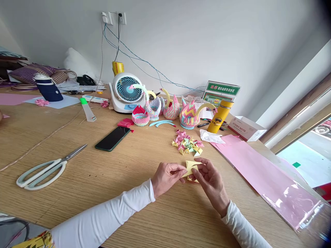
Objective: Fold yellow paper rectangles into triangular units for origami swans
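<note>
Pinching yellow paper (190,166) by its edges, both hands (167,177) (213,181), wide tabletop (113,172) toward scissors (63,160)

Daylight from right, glare on plastic sleeve (289,195), dark corners

I watch through a single camera worn on the person's head, looking forward and down. From above and behind the left hand (167,177) and right hand (212,184), it takes in both forearms (103,217) near the bottom edge, then looks out across the worktop (144,148) to the pale wall (193,44). The wide view reaches the wooden window frame (294,116) at right.
</note>
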Action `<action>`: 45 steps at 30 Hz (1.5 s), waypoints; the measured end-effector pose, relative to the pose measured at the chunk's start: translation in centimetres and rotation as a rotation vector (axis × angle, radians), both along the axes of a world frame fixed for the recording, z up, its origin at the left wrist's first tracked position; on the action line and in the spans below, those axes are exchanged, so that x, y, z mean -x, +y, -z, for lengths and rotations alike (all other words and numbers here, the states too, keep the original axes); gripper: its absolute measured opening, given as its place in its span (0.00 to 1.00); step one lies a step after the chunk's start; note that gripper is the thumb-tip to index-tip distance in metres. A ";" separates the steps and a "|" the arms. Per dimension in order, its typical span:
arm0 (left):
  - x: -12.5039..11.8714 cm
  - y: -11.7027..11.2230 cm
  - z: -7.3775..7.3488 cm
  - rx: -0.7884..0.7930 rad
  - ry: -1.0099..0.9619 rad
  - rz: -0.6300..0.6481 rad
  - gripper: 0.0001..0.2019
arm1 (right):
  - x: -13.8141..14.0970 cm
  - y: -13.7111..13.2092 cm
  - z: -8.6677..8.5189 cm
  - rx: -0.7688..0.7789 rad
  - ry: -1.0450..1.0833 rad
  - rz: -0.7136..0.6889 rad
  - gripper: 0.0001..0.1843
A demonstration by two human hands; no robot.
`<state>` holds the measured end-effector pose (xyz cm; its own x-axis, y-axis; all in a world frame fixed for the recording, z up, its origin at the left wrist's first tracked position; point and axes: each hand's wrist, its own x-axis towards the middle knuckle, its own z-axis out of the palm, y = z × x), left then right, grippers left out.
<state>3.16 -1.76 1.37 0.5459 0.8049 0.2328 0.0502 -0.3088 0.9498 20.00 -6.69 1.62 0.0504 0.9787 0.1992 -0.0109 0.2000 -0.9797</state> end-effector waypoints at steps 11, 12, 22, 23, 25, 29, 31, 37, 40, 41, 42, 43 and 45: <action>-0.2 -0.3 -0.1 0.169 -0.058 0.075 0.16 | -0.2 0.2 0.1 -0.003 0.039 0.062 0.20; -0.2 -0.3 -0.1 0.195 -0.068 0.074 0.16 | -0.3 0.2 0.1 -0.003 0.042 0.066 0.20; -0.1 -0.1 0.2 0.202 -0.033 0.093 0.16 | -0.3 0.1 0.3 -0.031 -0.023 0.037 0.18; -0.1 -0.1 0.2 0.195 -0.017 0.106 0.17 | -0.3 0.0 0.4 -0.028 -0.028 0.022 0.18; -0.1 0.0 0.2 0.193 0.008 0.144 0.18 | -0.4 -0.1 0.5 -0.023 -0.031 -0.006 0.17; -0.1 0.0 0.1 0.212 0.022 0.179 0.19 | -0.4 -0.1 0.7 -0.027 -0.031 -0.033 0.15; -0.1 0.0 0.1 0.200 0.030 0.170 0.19 | -0.4 -0.1 0.8 -0.026 -0.036 -0.031 0.15; 0.0 -0.2 0.0 0.146 0.017 0.143 0.17 | -0.5 0.1 1.1 -0.020 -0.016 -0.069 0.16; -0.1 -0.3 -0.1 0.141 0.011 0.135 0.17 | -0.4 0.2 1.3 -0.015 -0.009 -0.083 0.17; -0.1 -0.3 -0.1 0.143 0.009 0.136 0.17 | -0.3 0.2 1.3 -0.013 -0.005 -0.080 0.17; -0.1 -0.3 -0.1 0.145 0.008 0.138 0.17 | -0.3 0.2 1.3 -0.011 0.000 -0.077 0.16; -0.1 -0.3 -0.1 0.146 0.010 0.140 0.17 | -0.2 0.2 1.2 -0.011 0.006 -0.072 0.16; -0.1 -0.3 0.0 0.146 0.011 0.146 0.18 | -0.1 0.2 1.1 -0.014 0.012 -0.062 0.16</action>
<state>3.31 -2.07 1.35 0.6609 0.7420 0.1126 0.0259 -0.1725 0.9847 20.10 -6.47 0.49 -0.0075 0.9771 0.2128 -0.0357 0.2124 -0.9765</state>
